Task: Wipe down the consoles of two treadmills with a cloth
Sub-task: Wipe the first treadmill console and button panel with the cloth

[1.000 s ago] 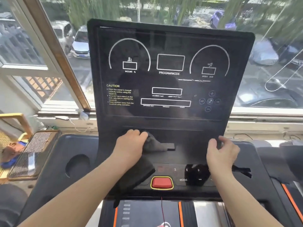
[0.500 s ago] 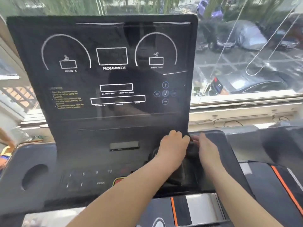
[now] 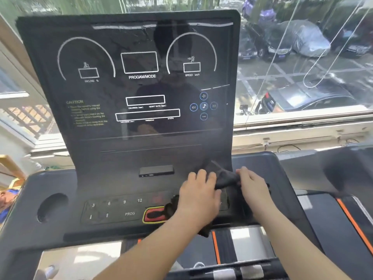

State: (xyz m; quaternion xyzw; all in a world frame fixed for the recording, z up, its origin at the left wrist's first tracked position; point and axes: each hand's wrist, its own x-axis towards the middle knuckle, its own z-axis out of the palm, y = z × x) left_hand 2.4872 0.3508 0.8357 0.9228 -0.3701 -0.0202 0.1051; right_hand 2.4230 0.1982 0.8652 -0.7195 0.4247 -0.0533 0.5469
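Note:
A black treadmill console (image 3: pixel 129 81) with white gauge outlines stands upright before me. Its lower panel (image 3: pixel 113 207) carries number keys and a red stop button (image 3: pixel 153 215). A dark grey cloth (image 3: pixel 224 176) lies bunched on the right part of that panel. My left hand (image 3: pixel 198 199) presses flat on the cloth. My right hand (image 3: pixel 252 184) pinches the cloth's right edge. A fold of cloth trails under my left wrist and covers part of the red button.
A round cup holder (image 3: pixel 51 207) sits in the left tray. A second treadmill's console (image 3: pixel 347 168) juts in at the right. The belt with orange stripes (image 3: pixel 216 245) runs below. A window sill (image 3: pixel 292 134) and parked cars lie behind.
My left hand slid the cloth from the left of the lower panel to the right side. My right hand came in and took the cloth's edge. The view shifted right.

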